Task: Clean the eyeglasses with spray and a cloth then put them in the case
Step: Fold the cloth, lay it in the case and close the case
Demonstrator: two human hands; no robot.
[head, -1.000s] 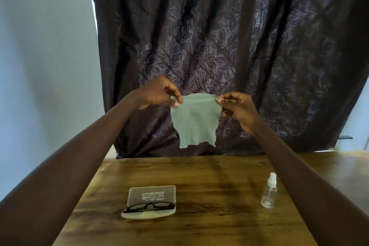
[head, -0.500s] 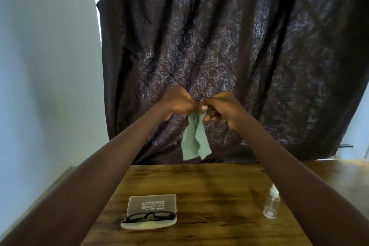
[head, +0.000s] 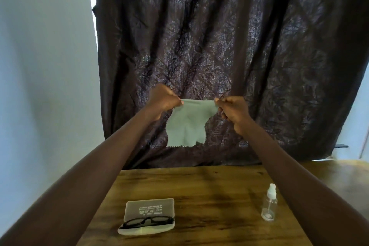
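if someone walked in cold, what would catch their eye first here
The pale green cloth, stretched by its top corners between the left hand and right hand, high against the dark curtain. Below, on the wooden table, black eyeglasses lie in an open case at left, and a clear spray bottle stands at right.

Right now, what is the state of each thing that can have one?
cloth: spread open, hanging in the air, pinched at its top corners
left hand: shut on the cloth
right hand: shut on the cloth
case: open, on the table
eyeglasses: lying in the case
spray bottle: upright, untouched
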